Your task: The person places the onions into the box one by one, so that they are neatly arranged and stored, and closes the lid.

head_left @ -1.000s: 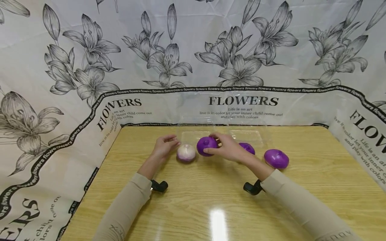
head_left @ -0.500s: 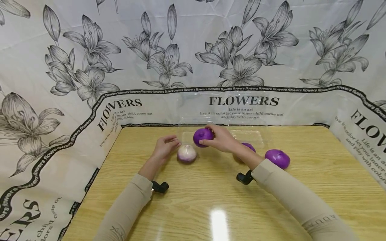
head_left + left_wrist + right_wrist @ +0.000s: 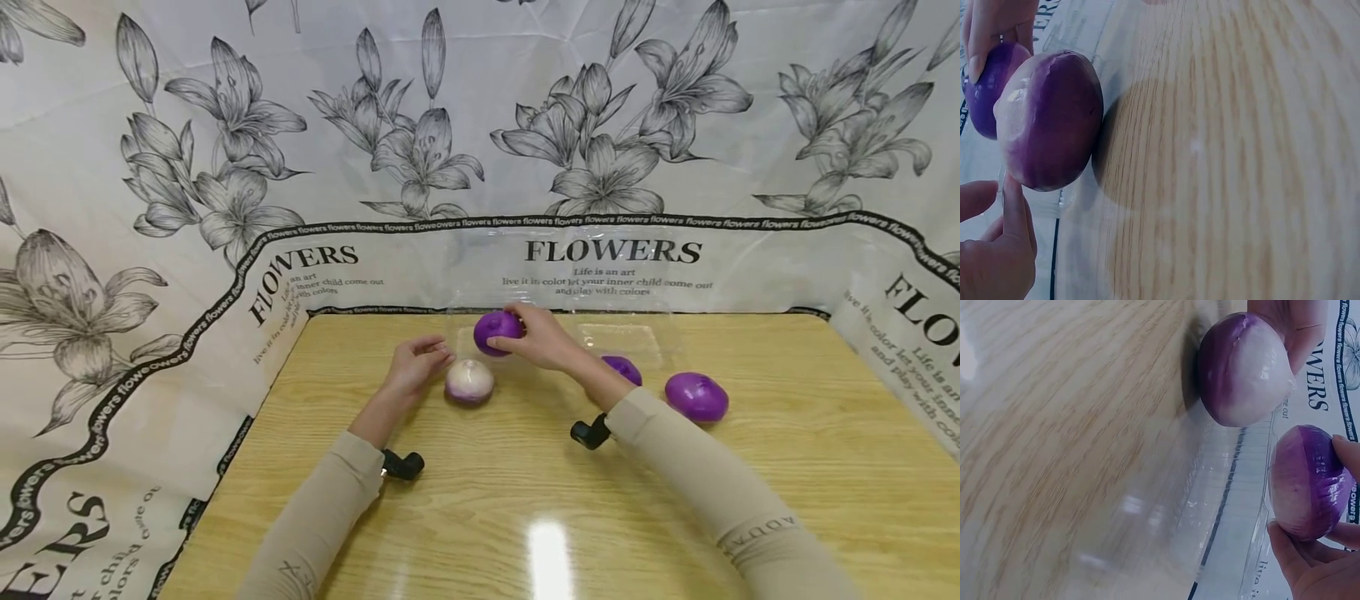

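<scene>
My right hand (image 3: 546,339) grips a purple turnip (image 3: 491,330) between thumb and fingers, above the left part of a clear plastic box (image 3: 621,340). In the right wrist view its paler underside faces down. The left hand (image 3: 411,368) pinches what looks like the box's thin clear rim near its left corner; the contact is hard to make out. Just in front of the box, a white-and-purple turnip (image 3: 469,383) sits on the table, pale side up. Partly behind my right forearm lies another purple turnip (image 3: 622,369), with one more purple turnip (image 3: 697,397) to its right.
The box's clear lid seems raised against the flower-printed cloth (image 3: 420,275) that closes off the back and sides. Black wrist mounts (image 3: 403,465) jut out under both wrists. A light reflection shines on the wooden table (image 3: 480,500).
My right hand has carried the purple turnip up, back and slightly left, from beside the pale turnip to above the box. The left hand has stayed almost still.
</scene>
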Tool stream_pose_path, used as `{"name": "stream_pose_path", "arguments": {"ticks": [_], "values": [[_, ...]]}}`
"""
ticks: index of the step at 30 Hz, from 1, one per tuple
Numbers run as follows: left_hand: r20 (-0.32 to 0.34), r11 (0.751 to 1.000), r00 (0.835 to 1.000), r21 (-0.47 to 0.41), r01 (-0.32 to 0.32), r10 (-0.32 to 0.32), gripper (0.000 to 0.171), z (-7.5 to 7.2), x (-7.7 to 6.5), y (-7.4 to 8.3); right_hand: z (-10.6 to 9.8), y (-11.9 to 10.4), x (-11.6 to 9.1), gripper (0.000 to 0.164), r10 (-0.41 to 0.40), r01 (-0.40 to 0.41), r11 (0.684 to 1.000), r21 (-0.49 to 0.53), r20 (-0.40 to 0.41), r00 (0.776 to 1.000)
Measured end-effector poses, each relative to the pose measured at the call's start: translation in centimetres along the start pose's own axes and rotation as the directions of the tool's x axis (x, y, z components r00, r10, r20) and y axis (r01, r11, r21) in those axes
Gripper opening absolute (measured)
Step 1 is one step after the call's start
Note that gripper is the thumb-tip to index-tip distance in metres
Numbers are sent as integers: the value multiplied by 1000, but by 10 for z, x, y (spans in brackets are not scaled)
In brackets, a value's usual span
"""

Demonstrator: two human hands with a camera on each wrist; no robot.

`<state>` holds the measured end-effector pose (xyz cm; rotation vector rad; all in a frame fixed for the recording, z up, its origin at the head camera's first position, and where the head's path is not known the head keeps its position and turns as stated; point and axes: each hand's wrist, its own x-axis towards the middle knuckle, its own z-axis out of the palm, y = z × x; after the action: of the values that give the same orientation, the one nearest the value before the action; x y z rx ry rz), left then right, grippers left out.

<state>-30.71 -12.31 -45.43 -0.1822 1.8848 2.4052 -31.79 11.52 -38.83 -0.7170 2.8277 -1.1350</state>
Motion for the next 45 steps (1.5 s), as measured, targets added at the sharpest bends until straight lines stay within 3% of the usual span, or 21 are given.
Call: {"name": "stream_pose_path", "arguments": {"ticks": [17, 45], "values": [[7, 1000, 1000, -5, -6, 6, 45, 1, 0, 0, 29, 8, 29, 65, 23, -24, 1000, 20, 10, 1000], [13, 1000, 1000, 24, -7, 7, 40, -2, 1, -1, 51, 11, 49, 52, 83, -81, 996, -31, 52, 995]]}}
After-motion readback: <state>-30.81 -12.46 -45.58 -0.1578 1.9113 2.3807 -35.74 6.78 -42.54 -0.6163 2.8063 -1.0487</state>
